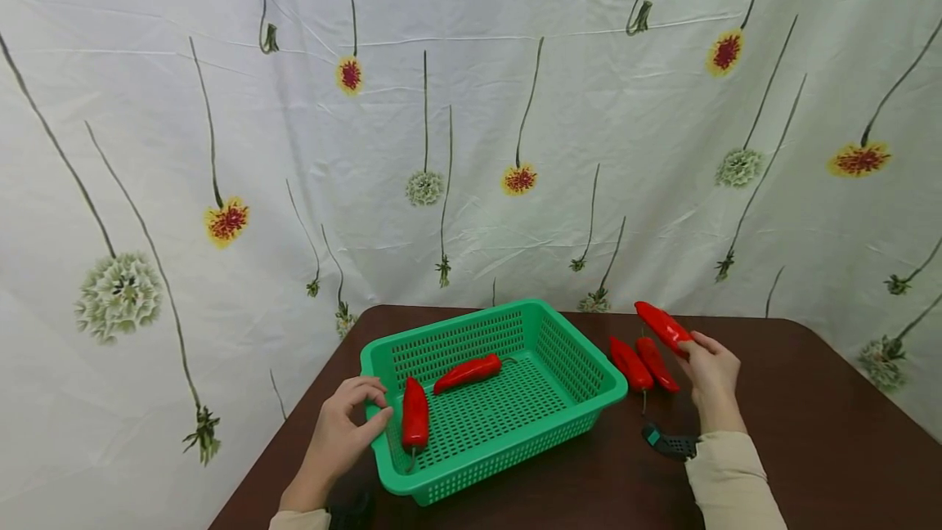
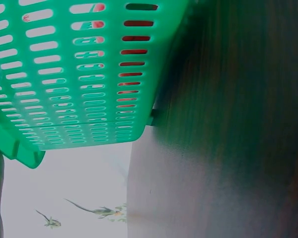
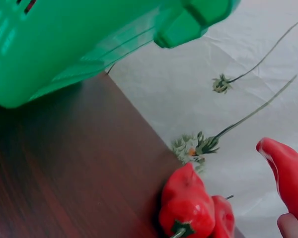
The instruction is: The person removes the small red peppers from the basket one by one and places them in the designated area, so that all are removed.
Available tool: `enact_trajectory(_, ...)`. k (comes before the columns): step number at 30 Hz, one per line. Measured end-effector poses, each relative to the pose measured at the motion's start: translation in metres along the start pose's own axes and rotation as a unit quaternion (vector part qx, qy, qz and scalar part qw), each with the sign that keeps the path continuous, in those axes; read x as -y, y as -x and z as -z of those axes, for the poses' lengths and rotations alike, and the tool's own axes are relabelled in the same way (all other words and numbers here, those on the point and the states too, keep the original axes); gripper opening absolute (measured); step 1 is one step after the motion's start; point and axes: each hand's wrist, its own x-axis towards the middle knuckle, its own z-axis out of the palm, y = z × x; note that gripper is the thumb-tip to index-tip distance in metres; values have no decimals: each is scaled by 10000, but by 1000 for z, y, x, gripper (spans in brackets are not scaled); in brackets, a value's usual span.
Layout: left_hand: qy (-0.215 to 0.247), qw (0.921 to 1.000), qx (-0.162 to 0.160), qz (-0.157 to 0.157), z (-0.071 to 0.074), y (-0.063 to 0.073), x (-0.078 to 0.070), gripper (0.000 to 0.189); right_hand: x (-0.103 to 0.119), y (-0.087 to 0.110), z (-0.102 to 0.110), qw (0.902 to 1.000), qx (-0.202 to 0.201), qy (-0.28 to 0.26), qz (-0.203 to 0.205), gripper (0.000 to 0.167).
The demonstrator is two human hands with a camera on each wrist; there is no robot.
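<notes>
A long red chili pepper (image 1: 666,329) is held up by my right hand (image 1: 711,370), which grips it at its near end; its tip points up and left. In the right wrist view that pepper (image 3: 287,173) shows at the right edge, with a fingertip against it. My left hand (image 1: 342,424) holds the left rim of a green plastic basket (image 1: 508,440), fingers curled at the edge. Inside the basket lie two red peppers, one pepper (image 1: 415,415) along the left side and another pepper (image 1: 468,373) towards the back.
Two more red peppers, a left one (image 1: 630,364) and a right one (image 1: 657,364), lie side by side on the dark wooden table (image 1: 809,432), right of the basket. A white flower-patterned cloth (image 1: 471,211) hangs behind the table.
</notes>
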Motion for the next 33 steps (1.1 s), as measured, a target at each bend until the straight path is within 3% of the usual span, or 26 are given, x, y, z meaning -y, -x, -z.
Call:
enact_trajectory(16,-53,10000,-4,25,-1,1,2,32,-17,-11,9,9965,-762,263,-205,55)
enact_trajectory(33,-65,10000,-23,52,0,1,1,30,-39,-16,18,9907,-1042,876,58,50)
